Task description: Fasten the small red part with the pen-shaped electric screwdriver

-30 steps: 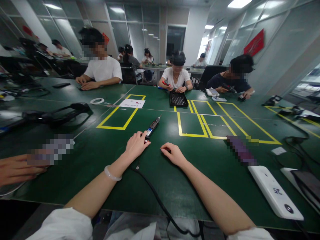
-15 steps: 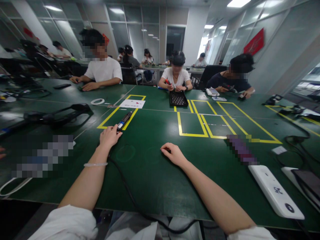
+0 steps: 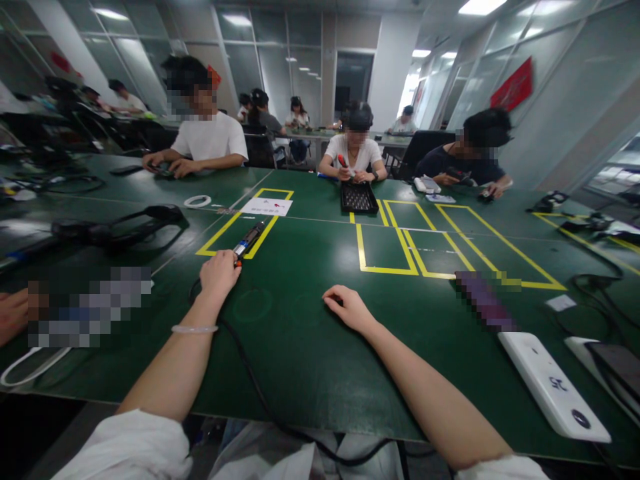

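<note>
My left hand [image 3: 220, 272] is closed around the near end of a slim dark tool [image 3: 249, 240] with a blue and silver band. A small orange part shows beside my fingers. The tool points away from me, inside a yellow-taped outline, and its exact kind is unclear. My right hand [image 3: 350, 308] rests on the green tabletop [image 3: 300, 347], fingers curled in, with nothing visible in them.
A white power bank [image 3: 555, 387] and a blurred purple object [image 3: 485, 300] lie at right. A black cable [image 3: 250, 367] runs between my arms. Black headgear [image 3: 120, 227] is at left. Beyond sit a paper label [image 3: 267, 206], black tray [image 3: 359, 199] and several people.
My left hand and the tool have shifted only slightly, with more orange showing at my fingers. Another person's hand has come further in at the left edge. My right hand has stayed put.
</note>
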`<move>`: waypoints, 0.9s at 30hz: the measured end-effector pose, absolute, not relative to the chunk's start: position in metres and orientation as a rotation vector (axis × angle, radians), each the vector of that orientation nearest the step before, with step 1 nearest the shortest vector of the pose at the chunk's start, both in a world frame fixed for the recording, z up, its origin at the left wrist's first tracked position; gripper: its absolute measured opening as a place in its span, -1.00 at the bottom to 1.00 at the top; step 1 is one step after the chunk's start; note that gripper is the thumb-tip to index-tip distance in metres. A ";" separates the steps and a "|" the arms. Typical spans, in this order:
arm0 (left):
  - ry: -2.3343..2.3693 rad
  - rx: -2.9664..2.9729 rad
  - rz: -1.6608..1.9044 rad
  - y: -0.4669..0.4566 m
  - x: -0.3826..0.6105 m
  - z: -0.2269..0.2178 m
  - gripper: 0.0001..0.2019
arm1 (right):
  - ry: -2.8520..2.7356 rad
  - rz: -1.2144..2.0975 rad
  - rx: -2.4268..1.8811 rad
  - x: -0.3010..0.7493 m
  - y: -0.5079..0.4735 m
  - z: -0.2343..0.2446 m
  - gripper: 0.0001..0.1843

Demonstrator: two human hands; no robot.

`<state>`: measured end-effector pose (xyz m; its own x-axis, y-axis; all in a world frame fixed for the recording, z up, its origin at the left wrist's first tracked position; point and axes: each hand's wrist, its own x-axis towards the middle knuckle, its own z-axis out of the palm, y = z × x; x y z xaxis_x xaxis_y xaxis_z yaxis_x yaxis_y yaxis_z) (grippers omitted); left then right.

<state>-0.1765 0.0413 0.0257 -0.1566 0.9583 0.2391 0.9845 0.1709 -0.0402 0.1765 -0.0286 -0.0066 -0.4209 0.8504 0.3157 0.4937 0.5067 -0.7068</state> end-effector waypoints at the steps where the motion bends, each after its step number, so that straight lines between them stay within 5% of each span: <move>1: -2.235 -1.885 -0.191 0.040 -0.177 0.026 -0.71 | -2.085 0.692 -1.097 0.177 -0.029 -0.006 -0.90; 8: -2.181 -1.934 -0.435 0.033 -0.154 0.034 -0.63 | -2.088 0.689 -1.097 0.176 -0.028 -0.006 -0.89; 13: -1.796 -2.751 -0.720 0.018 -0.098 0.031 -0.64 | -2.066 0.718 -1.094 0.176 -0.028 -0.010 -0.90; 19: -1.497 -3.328 -0.707 -0.009 -0.043 0.023 -0.54 | -2.036 0.840 -1.010 0.175 -0.028 -0.014 -0.73; 27: -1.467 -3.576 -0.745 -0.020 -0.036 0.030 -0.42 | -2.099 0.853 -0.953 0.172 -0.030 -0.011 -0.82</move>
<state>-0.0359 -0.0204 0.0302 0.7029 0.7107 0.0266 0.4406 -0.4644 0.7683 0.1722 -0.0299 -0.0113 -0.5089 0.8067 0.3004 0.3685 0.5195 -0.7709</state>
